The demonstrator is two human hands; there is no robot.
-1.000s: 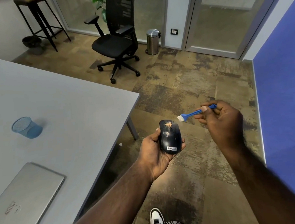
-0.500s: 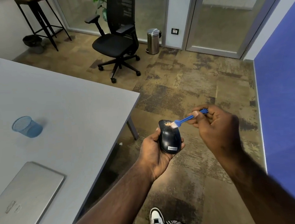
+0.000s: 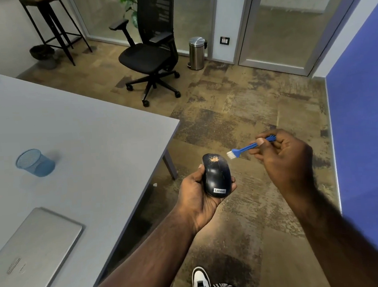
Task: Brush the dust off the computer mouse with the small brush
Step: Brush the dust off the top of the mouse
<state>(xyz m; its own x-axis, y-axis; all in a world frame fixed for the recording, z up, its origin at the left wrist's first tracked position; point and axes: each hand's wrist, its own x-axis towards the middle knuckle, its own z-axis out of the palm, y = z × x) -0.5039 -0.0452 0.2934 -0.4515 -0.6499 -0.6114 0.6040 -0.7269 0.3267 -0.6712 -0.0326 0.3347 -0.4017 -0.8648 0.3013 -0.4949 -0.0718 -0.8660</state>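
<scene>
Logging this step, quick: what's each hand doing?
Left hand: closed around the mouse.
Right hand: pinching the small brush, bristles off the mouse.

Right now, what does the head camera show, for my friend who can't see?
The left hand holds a dusty black mouse; the right hand holds a small blue brush just beside it, over a brown floor by a grey table.

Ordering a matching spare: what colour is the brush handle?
Blue, with white bristles; the brush shows clearly in the head view.

We lose the laptop at the table's near-left edge, cut by the frame. The brush handle's end hides inside the right hand.
</scene>
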